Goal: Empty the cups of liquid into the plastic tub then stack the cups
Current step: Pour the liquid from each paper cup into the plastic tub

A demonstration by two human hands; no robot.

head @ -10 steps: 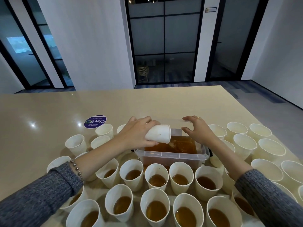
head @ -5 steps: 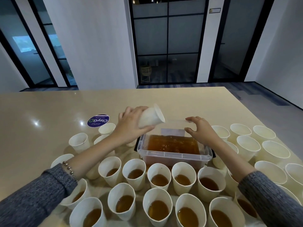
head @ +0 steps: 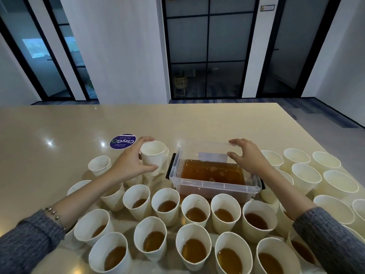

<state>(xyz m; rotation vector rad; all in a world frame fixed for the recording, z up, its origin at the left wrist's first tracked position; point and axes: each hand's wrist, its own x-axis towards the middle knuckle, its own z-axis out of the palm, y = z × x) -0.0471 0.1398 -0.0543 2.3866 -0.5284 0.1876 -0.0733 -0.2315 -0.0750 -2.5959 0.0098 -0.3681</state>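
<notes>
On the beige table (head: 177, 119) the clear plastic tub (head: 215, 185) holds brown liquid; just left of the tub the left hand (head: 131, 164) grips an upright empty white cup (head: 153, 155), fingers curled round its wall; the right hand (head: 247, 156) rests on the tub's right rim with relaxed fingers, holding nothing. Near the tub's front wall stand rows of filled cups (head: 195, 210); right of the tub stand empty cups (head: 306, 175); left of the tub lies a round purple sticker (head: 122, 141).
</notes>
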